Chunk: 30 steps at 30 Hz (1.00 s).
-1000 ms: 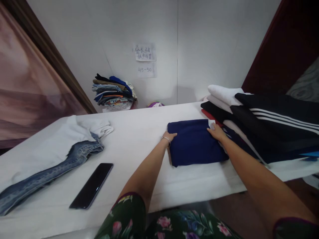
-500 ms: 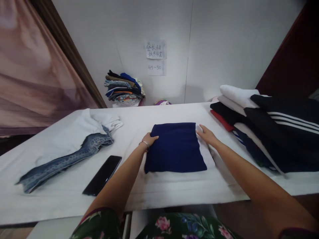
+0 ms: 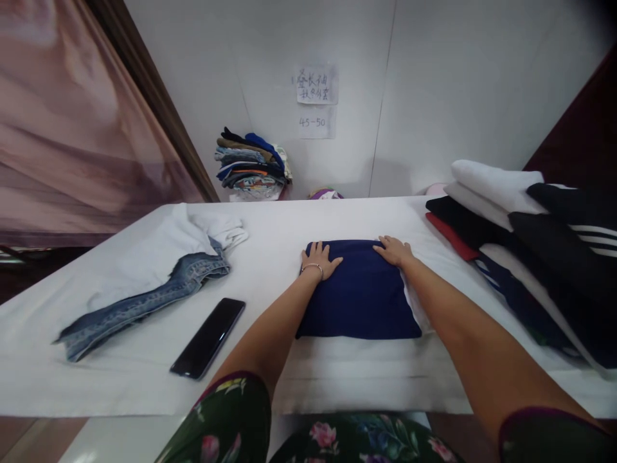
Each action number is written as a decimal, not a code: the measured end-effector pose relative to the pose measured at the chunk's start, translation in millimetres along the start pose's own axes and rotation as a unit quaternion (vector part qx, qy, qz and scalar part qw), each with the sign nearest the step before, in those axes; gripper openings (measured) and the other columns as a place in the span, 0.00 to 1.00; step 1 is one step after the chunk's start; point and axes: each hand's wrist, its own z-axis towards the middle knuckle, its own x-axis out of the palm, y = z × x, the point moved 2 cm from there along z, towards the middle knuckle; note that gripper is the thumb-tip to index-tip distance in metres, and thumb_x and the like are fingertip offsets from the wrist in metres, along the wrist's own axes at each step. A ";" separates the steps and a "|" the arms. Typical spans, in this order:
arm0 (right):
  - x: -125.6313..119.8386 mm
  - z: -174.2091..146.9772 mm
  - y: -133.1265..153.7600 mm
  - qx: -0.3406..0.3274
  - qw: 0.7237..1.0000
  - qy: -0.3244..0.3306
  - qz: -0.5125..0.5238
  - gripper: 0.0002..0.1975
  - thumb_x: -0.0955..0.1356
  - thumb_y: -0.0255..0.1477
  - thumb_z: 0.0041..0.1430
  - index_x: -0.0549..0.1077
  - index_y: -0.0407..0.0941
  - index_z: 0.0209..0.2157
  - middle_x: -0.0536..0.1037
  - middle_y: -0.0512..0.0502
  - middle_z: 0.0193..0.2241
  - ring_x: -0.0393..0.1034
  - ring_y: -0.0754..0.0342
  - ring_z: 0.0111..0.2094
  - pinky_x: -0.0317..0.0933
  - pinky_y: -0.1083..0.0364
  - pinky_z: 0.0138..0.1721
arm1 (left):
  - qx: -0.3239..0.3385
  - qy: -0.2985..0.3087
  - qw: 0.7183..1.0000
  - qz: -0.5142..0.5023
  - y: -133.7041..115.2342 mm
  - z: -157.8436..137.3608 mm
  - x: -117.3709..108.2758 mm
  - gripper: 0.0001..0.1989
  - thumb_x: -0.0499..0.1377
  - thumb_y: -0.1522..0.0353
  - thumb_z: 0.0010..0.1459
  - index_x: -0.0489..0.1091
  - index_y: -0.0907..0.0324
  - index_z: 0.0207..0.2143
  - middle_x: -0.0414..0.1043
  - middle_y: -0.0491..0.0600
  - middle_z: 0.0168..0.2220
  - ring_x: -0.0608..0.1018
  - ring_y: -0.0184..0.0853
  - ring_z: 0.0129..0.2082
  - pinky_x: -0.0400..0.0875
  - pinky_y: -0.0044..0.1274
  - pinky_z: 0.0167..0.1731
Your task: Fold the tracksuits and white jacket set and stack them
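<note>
A folded navy blue garment [image 3: 359,299] lies flat on the white-covered table in front of me, with a strip of white fabric [image 3: 415,301] showing along its right edge. My left hand [image 3: 322,259] rests on its upper left corner, fingers spread and palm down. On the upper right corner lies my right hand [image 3: 394,251], its fingers stretched out over the cloth. Neither hand grips the fabric.
Left of the garment are a black phone [image 3: 208,337], a pair of jeans [image 3: 144,302] and a white garment [image 3: 168,241]. Folded clothes [image 3: 506,238] are piled on the right. Another clothes stack [image 3: 253,164] stands behind the table [image 3: 270,225], below wall notes [image 3: 317,83].
Both hands have shifted from the garment's side edges onto its top corners, and the fingers have spread flat. Less white fabric shows at the right. The view has moved slightly.
</note>
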 end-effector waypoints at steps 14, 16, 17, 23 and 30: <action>-18.5 -90.8 -51.6 0.038 0.941 -0.066 0.329 0.29 0.63 0.47 0.58 0.68 0.45 0.55 0.64 0.44 0.59 0.55 0.47 0.61 0.46 0.46 0.63 | 0.002 0.003 0.999 -0.047 3.7 5.1 -5.9 0.40 0.43 0.43 0.55 0.52 0.55 0.64 0.38 0.51 0.68 0.40 0.46 0.67 0.38 0.45 0.62; -19.4 -126.1 -63.3 0.051 0.925 -0.074 0.368 0.28 0.65 0.45 0.56 0.70 0.44 0.54 0.68 0.43 0.56 0.59 0.46 0.59 0.50 0.45 0.61 | -0.003 -0.001 0.996 -0.086 6.1 2.4 -13.4 0.38 0.44 0.44 0.57 0.54 0.54 0.63 0.41 0.51 0.68 0.43 0.45 0.67 0.42 0.42 0.62; -19.1 -144.4 -67.9 0.052 0.919 -0.072 0.384 0.28 0.66 0.45 0.55 0.70 0.44 0.53 0.69 0.43 0.55 0.60 0.45 0.58 0.51 0.45 0.61 | 0.001 -0.009 0.994 -0.110 7.7 -2.2 -17.5 0.36 0.44 0.46 0.58 0.55 0.54 0.63 0.43 0.51 0.67 0.46 0.44 0.67 0.44 0.39 0.62; -12.3 -236.4 -72.2 -0.062 0.940 -0.030 0.335 0.35 0.70 0.42 0.51 0.61 0.52 0.60 0.58 0.48 0.62 0.54 0.43 0.61 0.52 0.43 0.60 | 0.171 -0.015 0.978 -0.119 14.3 -84.6 -25.5 0.29 0.49 0.52 0.59 0.58 0.51 0.61 0.50 0.46 0.66 0.52 0.36 0.66 0.43 0.31 0.63; -3.2 -240.0 -43.5 -0.244 0.962 -0.066 0.103 0.33 0.66 0.31 0.56 0.56 0.51 0.63 0.46 0.49 0.66 0.38 0.45 0.66 0.43 0.41 0.63 | 0.285 -0.011 0.958 0.021 22.5 -162.7 -10.7 0.39 0.62 0.54 0.48 0.56 0.49 0.62 0.45 0.49 0.67 0.47 0.44 0.66 0.35 0.40 0.63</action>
